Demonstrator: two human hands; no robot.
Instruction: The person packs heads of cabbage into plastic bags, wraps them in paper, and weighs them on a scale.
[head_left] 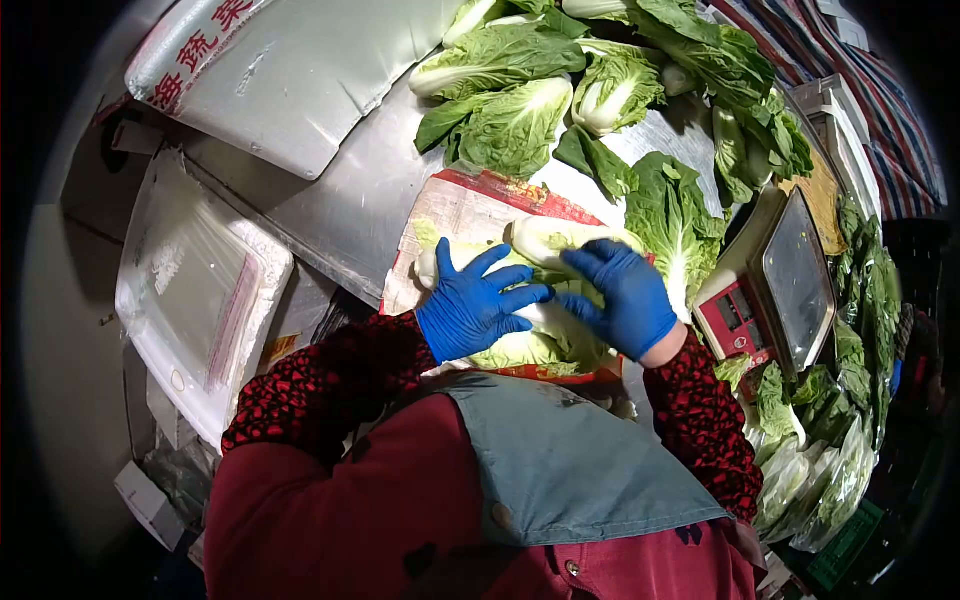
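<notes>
Several pale Chinese cabbages [535, 345] lie on a red-and-white printed sheet [412, 240] right in front of me. My left hand [472, 305], in a blue glove, rests on them with its fingers spread flat and apart. Close beside it, my right hand [625, 300], also blue-gloved, curls its fingers over another Chinese cabbage [545, 238] with a white stem end. Its thumb points left toward my left fingertips. Both hands cover parts of the cabbages, so how they lie underneath is partly hidden.
More leafy cabbages [520, 125] are heaped on the metal table [265, 200] beyond the sheet. A scale [770, 290] with a red panel stands at right, near bagged greens [820, 480]. White foam boxes [285, 80] are at upper left, with a foam lid [190, 290] below.
</notes>
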